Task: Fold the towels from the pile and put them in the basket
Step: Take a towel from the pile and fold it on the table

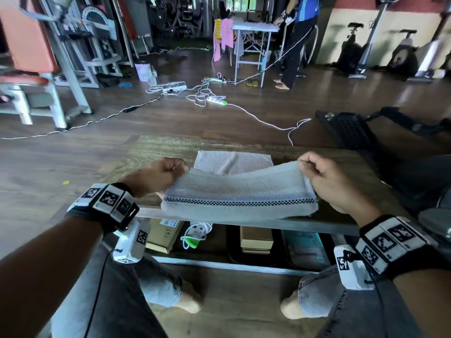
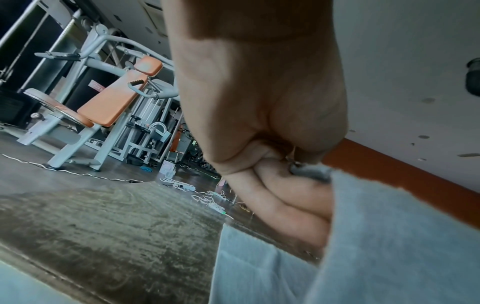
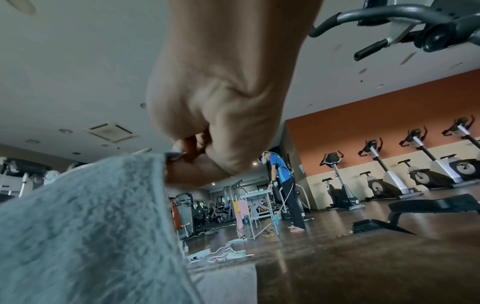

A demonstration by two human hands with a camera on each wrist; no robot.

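Towel fold under way at centre frame.
Left hand (image 1: 159, 175) and right hand (image 1: 327, 178) each pinch a lifted corner of the pale grey terry towel with a checkered band (image 1: 240, 193) over the wooden table (image 1: 156, 147); uneven tension could skew the fold, or a corner slip free.

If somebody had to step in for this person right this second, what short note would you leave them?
Left hand: pinches the left far corner of the pale grey-blue terry towel with the checkered stripe.
Right hand: pinches the right far corner.
The towel's near edge lies on the wooden table; its far edge is lifted, mid-fold.
Done: one pale pinkish folded towel lies flat behind it.
Left: finish this fold, then basket both. Neither basket nor pile is in view.
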